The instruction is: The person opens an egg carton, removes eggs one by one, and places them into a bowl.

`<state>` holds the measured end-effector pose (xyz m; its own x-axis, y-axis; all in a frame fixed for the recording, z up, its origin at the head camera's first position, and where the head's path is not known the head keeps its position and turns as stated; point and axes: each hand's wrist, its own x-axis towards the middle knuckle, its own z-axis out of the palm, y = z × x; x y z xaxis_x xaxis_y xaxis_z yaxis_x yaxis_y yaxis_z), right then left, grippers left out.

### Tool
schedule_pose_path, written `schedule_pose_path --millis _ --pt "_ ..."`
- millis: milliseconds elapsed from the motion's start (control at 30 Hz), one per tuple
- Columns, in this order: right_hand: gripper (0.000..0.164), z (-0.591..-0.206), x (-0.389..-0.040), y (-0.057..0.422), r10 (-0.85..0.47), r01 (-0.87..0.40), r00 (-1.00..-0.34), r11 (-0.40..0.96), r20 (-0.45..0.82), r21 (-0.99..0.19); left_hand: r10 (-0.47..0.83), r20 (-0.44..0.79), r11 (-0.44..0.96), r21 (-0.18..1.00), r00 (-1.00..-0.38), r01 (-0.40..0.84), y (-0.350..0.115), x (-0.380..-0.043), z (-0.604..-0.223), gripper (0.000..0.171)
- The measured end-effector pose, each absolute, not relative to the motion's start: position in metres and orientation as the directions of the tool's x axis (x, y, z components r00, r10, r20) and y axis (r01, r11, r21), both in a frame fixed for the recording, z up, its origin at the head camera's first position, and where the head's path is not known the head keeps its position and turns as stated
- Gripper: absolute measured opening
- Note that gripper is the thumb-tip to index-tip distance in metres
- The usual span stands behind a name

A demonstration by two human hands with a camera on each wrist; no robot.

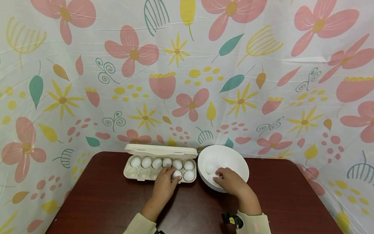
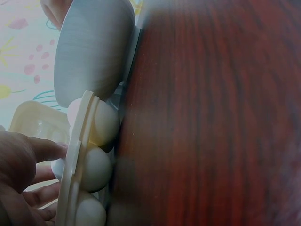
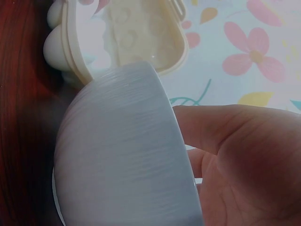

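My left hand (image 1: 164,185) pinches an egg (image 1: 176,175) between thumb and fingers; that egg sits in the near row of the egg box (image 1: 143,174), second from the right end; my right hand (image 1: 232,182) dips over the rim of the white bowl (image 1: 238,162), its fingers bent beside the two eggs (image 1: 211,168) that lie inside; I cannot tell whether it grips one of them, since the bowl's wall hides the fingertips from the wrist view.

Six more eggs fill the far row of the box, and one sits at the right end of the near row; the lid (image 1: 160,149) stands open at the back; the bowl is just beside the box, on its right.

Beneath all this is the table (image 1: 280,191), dark reddish-brown with streaky wood grain, a soft sheen and rounded far corners; box and bowl stand near its far edge; beyond it hangs a white, slightly creased cloth (image 1: 187,60), printed with pink flowers, yellow blooms and green leaves; it runs behind the table and along both sides; my beige sleeves (image 1: 253,224) come in from the near edge, a black strap (image 1: 238,222) by the right cuff.
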<state>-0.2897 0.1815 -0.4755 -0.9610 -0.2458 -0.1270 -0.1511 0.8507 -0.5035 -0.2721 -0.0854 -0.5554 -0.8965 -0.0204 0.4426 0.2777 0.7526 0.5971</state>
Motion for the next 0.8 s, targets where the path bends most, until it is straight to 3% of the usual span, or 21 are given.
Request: schedule_pose_path --millis 800 --pt "0.026 -0.469 -0.286 0.182 -0.23 -0.153 -0.969 0.843 -0.089 -0.516 -0.052 0.47 0.731 0.619 -0.881 0.287 -0.086 -0.266 -0.539 0.031"
